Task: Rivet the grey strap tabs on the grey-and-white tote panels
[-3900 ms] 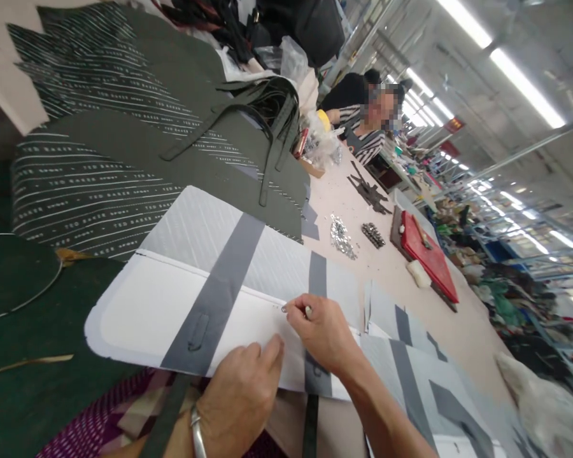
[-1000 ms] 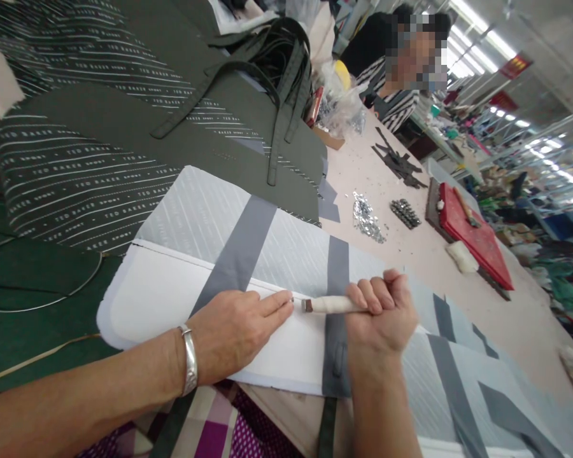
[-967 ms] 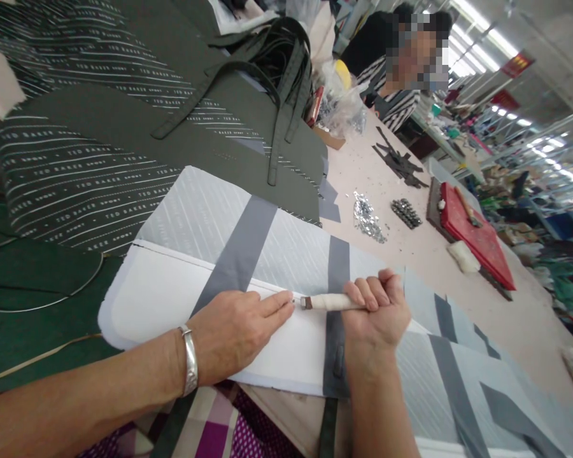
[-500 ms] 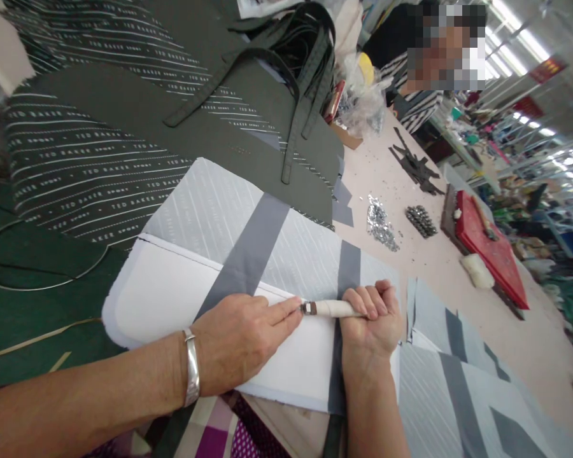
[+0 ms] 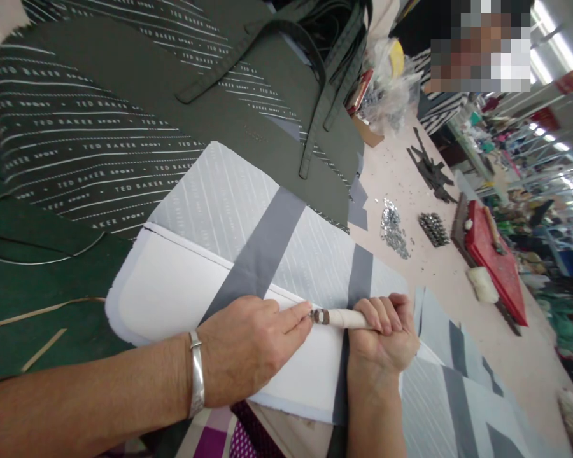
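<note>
While the right hand [image 5: 384, 327] keeps its fingers curled firmly around a slim, white-wrapped tool handle [image 5: 346, 319] with a brown and metal end [image 5: 321, 317], that end points toward the fingertips of the left hand [image 5: 255, 346]. The handle's long axis runs almost level across the view, from the fist on the right to the fingertips on the left, and it lies above the flat, white and pale-grey panel [image 5: 172, 277] with slanting dark-grey fabric bands [image 5: 265, 238]. The closest relation is at the tip: the metal end is up against, or just beside, the left index and middle fingers, near the panel's dark stitched seam [image 5: 188, 250]. The left hand, nearer to that tip, lies over the panel with those two fingers stretched out together; whether they pinch a small piece cannot be told. The panel sits beneath both hands, on the person's side of the olive-green pieces with white printed lettering [image 5: 81, 146]. Compared with a second ago, the visible gap between metal end and fingertips has closed, and the whole view has shifted slightly.
</note>
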A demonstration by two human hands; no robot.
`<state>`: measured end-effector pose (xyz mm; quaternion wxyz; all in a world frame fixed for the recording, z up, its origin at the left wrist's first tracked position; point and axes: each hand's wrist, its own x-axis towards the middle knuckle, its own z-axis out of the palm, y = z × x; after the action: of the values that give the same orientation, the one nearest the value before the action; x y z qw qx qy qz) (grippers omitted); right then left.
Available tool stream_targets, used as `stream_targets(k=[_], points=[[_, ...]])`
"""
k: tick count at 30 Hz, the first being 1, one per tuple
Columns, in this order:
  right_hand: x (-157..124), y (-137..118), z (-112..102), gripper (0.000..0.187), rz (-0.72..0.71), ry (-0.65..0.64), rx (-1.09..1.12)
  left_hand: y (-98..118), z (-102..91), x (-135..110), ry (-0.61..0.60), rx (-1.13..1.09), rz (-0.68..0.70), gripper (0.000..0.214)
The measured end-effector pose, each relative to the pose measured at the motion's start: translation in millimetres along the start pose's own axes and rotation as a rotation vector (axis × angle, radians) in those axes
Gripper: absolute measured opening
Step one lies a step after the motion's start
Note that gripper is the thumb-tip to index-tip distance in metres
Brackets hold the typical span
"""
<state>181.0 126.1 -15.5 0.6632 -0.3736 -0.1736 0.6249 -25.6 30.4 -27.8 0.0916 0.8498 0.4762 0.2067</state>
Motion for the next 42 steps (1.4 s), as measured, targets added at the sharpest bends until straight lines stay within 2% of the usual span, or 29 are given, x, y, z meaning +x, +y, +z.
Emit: stream_targets(k=[5,10,14,18,23,26,33,42], points=[[2,-1,-2,0.013,0.019,-0.038,0.024,0,-1.3,0,0.006,0.01,0.017,0.032],[5,2,-3,0.018,0.022,-0.033,0.044,0,-3.2,1,-0.004,0.023,0.025,0.034],[2,2,5,0.017,-0.049,-0.05,0.005,0,-4.0,1,0.025,0.031,0.029,0.032],[-12,0,24,0.021,-0.187,-0.187,-0.124,0,-2.7,2,0.04,0.041,0.032,0.029],[-37,5,55,0.024,-0.323,-0.434,-0.31,-1,3.0,0,0.033,0.058,0.07,0.03],[-45,8,62,0.023,-0.397,-0.528,-0.383,-1,6.7,-2,0.029,0.086,0.058,0.031],[-36,-2,45,0.031,-0.401,-0.387,-0.292,-2,5.5,-4,0.058,0.099,0.053,0.032],[-36,4,52,0.028,-0.394,-0.422,-0.383,-1,2.5,-1,0.025,0.066,0.064,0.028]])
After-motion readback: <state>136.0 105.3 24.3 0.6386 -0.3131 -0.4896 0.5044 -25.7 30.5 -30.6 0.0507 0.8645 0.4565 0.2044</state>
